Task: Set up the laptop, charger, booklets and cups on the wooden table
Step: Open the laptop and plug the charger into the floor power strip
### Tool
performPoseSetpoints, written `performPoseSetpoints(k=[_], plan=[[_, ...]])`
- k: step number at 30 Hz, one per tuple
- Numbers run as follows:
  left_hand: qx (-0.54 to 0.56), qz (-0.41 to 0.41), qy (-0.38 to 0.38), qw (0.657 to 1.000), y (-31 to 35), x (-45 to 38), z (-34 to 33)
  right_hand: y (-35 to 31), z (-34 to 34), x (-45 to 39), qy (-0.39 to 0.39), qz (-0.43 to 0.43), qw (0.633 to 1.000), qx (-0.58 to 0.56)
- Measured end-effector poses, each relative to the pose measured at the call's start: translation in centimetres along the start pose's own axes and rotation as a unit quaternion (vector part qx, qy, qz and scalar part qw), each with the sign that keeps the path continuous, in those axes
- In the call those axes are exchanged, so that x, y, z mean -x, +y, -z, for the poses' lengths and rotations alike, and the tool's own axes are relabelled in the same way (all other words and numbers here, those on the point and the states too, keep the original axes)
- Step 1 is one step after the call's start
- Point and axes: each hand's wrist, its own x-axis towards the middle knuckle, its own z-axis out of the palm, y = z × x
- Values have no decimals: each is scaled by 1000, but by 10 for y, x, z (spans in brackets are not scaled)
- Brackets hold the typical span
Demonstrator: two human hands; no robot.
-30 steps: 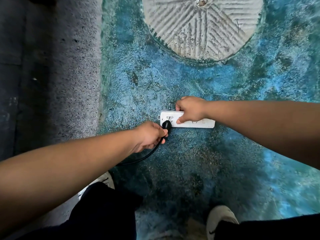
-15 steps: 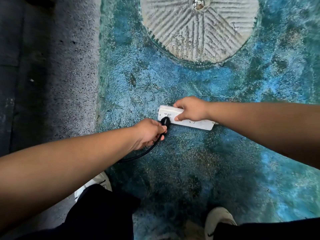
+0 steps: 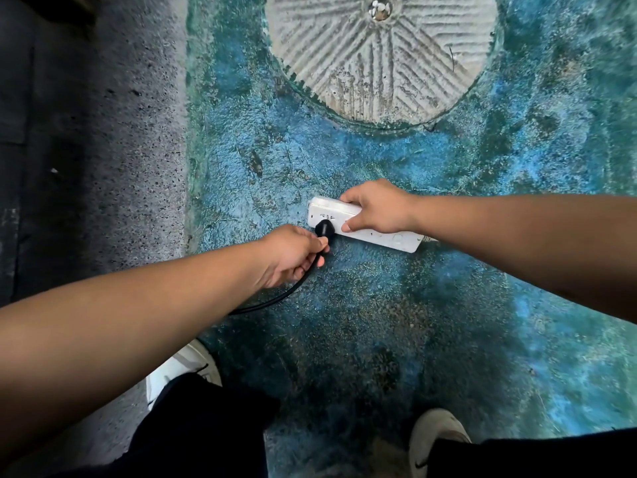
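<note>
Your left hand (image 3: pixel 293 257) is pinching the black charger plug (image 3: pixel 324 229) at the white power strip (image 3: pixel 365 229); your right hand (image 3: pixel 377 210) is gripping the strip, which is lying lengthwise rightward.

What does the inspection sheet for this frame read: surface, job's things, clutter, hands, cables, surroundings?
Surface: rough blue-green floor.
Job's things: black plug at the white power strip; whether fully seated, cannot tell.
Clutter: nothing seen.
Hands: left hand grips the plug; right hand holds the strip.
Cables: black cable runs back under the left arm.
Surroundings: grooved round stone, grey paving, white shoes.
</note>
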Motion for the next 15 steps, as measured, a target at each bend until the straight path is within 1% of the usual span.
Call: performPoseSetpoints(k=[2, 5, 9, 15], plan=[[-6, -5, 0, 1000, 2, 1, 3, -4, 2, 0, 3, 13, 1000, 20], [1, -7, -11, 1000, 5, 2, 6, -8, 7, 0, -7, 17, 1000, 17], [6, -6, -21, 1000, 9, 1, 9, -10, 9, 3, -31, 13, 999, -4], [44, -20, -13, 999, 23, 7, 17, -14, 12, 0, -9, -3, 998, -68]])
